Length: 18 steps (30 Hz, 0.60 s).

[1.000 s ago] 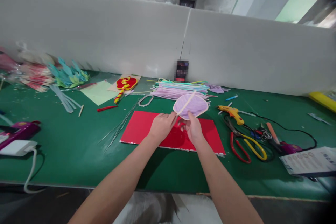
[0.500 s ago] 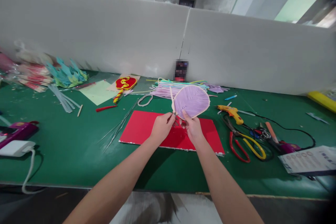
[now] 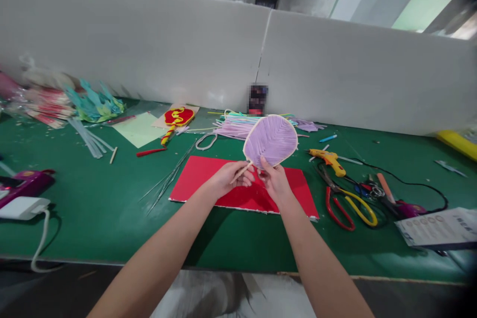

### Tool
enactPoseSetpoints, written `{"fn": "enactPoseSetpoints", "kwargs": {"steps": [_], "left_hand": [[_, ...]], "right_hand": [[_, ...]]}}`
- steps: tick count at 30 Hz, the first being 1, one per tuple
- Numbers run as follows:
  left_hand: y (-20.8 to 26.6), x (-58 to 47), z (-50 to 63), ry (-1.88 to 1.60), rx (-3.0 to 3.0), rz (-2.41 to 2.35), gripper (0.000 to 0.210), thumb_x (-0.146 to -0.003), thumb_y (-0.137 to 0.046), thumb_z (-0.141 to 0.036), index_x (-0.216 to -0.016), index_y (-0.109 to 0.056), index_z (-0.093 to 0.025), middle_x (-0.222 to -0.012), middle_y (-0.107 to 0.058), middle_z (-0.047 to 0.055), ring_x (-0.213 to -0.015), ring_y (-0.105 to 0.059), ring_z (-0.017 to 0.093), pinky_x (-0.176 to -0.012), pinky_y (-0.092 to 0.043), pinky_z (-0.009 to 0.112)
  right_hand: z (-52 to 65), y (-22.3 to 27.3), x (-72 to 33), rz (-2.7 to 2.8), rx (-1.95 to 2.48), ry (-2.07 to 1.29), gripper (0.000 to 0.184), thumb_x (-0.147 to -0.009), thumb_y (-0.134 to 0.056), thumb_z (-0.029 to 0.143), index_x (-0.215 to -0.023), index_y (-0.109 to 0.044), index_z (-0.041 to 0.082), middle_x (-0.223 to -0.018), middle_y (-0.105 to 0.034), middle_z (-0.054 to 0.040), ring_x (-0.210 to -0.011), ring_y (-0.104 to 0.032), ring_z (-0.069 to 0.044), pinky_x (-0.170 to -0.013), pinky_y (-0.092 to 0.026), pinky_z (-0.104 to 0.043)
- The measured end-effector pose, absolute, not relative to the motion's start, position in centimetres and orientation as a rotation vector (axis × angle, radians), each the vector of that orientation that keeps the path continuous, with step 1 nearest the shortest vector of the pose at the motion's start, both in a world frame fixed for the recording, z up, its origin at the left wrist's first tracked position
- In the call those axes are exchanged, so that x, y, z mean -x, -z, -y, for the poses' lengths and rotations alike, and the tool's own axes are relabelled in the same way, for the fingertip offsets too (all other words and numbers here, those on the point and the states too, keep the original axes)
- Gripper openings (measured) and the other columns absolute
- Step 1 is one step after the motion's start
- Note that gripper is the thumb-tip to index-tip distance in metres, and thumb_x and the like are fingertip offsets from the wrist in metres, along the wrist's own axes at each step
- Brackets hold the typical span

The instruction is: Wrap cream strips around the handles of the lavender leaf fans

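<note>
A purple fan-shaped piece (image 3: 272, 140) with a cream edging, seemingly of pipe cleaners, is held up over a red board (image 3: 201, 174). My right hand (image 3: 275, 179) grips its lower edge, thumb on the front and fingers behind. At the lower left of the fan, a cream pipe cleaner end (image 3: 243, 171) slants down into my left hand (image 3: 231, 179). The left fingers are curled loosely about this strip, with the thumb alongside. Parts of the right fingers are hidden behind the fan.
Behind the fan lies a bundle of pastel pipe cleaners (image 3: 234, 126). A red and yellow fan (image 3: 179, 117) and thin wires (image 3: 169, 179) are to the left. On the right are a yellow glue gun (image 3: 328, 159), pliers (image 3: 341, 198) and a box (image 3: 439, 228).
The cream strip, which stood upward beside the fan, now points down to the left. My left hand has shifted slightly left and turned, its fingers looser.
</note>
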<state>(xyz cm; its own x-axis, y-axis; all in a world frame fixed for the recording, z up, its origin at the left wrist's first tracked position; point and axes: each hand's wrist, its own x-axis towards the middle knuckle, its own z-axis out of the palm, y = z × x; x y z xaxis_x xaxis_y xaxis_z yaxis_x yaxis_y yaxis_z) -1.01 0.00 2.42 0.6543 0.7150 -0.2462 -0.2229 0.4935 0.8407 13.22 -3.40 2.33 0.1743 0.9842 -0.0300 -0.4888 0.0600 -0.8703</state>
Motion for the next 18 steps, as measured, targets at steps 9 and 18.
{"fn": "enactPoseSetpoints", "kwargs": {"steps": [9, 18], "left_hand": [[-3.3, 1.1, 0.4, -0.583, -0.93, -0.625, 0.026, -0.079, -0.042, -0.028, -0.07, -0.06, -0.011, -0.056, -0.063, 0.005, -0.048, -0.058, 0.011, -0.051, -0.045, 0.021], [-3.6, 0.4, 0.8, -0.968, -1.209, -0.886, 0.02, -0.066, -0.064, -0.032, -0.076, -0.058, -0.015, -0.052, -0.052, -0.006, -0.035, -0.036, 0.002, -0.037, -0.024, 0.017]], "right_hand": [[3.5, -2.6, -13.2, 0.69, 0.87, -1.309, 0.026, -0.056, -0.075, 0.033, -0.06, -0.055, 0.017, -0.049, -0.05, 0.0057, -0.042, -0.039, -0.005, -0.037, -0.026, -0.02], [3.0, -2.2, -13.5, 0.713, 0.846, -1.17, 0.023, -0.058, -0.073, 0.028, -0.064, -0.053, 0.017, -0.051, -0.049, 0.0069, -0.035, -0.036, -0.002, -0.032, -0.026, -0.018]]}}
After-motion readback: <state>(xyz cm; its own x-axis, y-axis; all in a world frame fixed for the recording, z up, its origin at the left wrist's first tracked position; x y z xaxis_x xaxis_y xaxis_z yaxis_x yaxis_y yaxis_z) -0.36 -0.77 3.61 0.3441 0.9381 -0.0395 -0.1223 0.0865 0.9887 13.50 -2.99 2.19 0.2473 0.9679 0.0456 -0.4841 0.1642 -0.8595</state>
